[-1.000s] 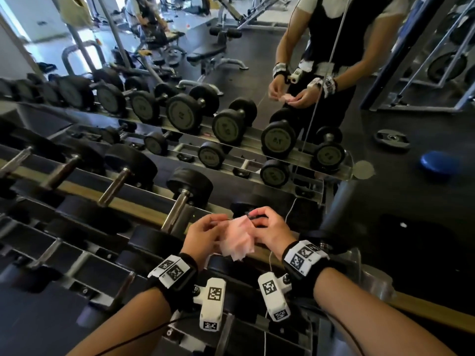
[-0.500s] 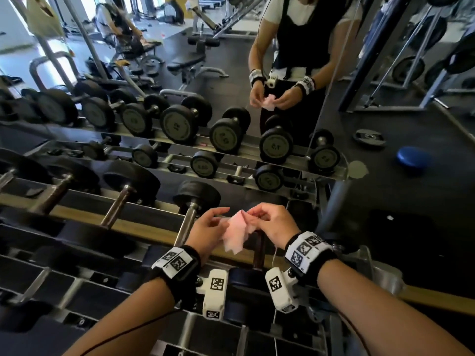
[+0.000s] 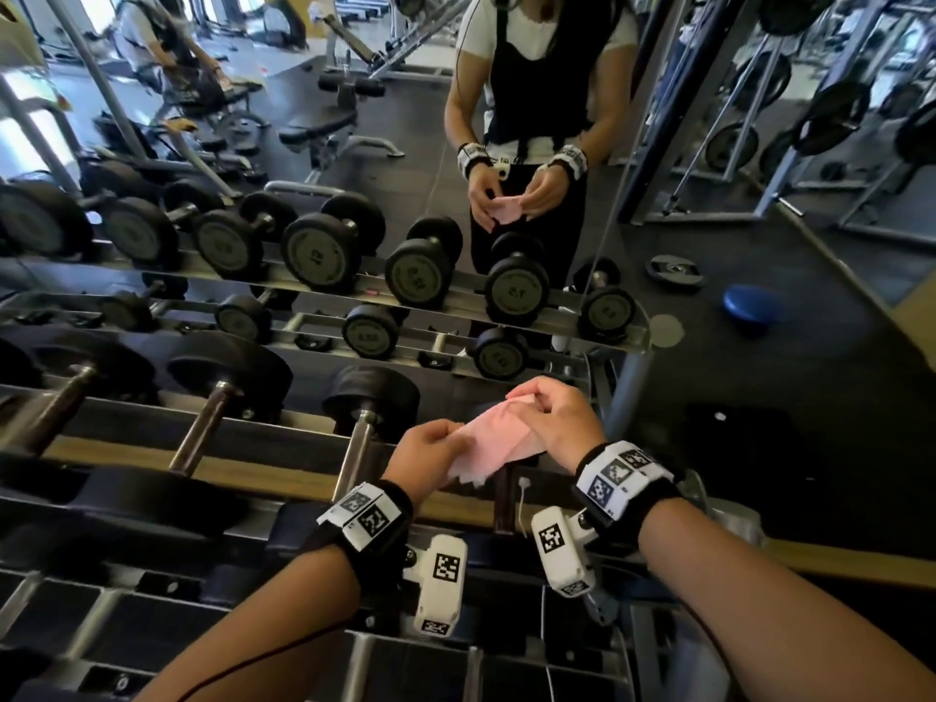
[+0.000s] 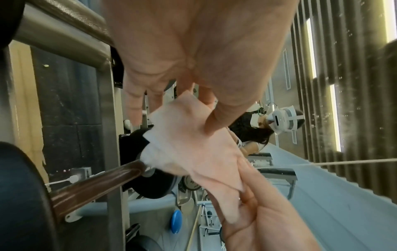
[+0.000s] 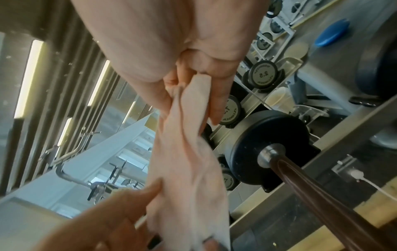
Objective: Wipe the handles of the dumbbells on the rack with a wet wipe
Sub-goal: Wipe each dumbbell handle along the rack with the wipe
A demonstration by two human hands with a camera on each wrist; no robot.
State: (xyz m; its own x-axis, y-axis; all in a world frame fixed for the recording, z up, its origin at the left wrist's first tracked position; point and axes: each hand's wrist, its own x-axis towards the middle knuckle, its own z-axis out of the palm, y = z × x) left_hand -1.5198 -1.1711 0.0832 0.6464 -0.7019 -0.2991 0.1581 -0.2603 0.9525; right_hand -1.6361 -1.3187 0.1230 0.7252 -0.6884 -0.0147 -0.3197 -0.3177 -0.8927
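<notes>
Nearest in, both hands are up over the rack [image 3: 212, 466], and the pink wet wipe [image 3: 494, 440] is stretched wider between them than half a second ago, when it hung bunched. Left hand [image 3: 430, 456] pinches the lower corner between thumb and fingers [image 4: 217, 118]; right hand [image 3: 552, 418] pinches the upper edge. So the cloth is being opened out, and no wiping has begun. It is thin, soft and creased, with a ragged hem. Just below the wipe runs a smooth, glossy brown handle [image 5: 318, 191], round, ending in a matte black disc [image 5: 268, 144]. Left of the wipe, a pale steel handle [image 3: 354, 453]. Beyond it, mirrored dumbbells [image 3: 516, 288] show flat, numbered faces.
</notes>
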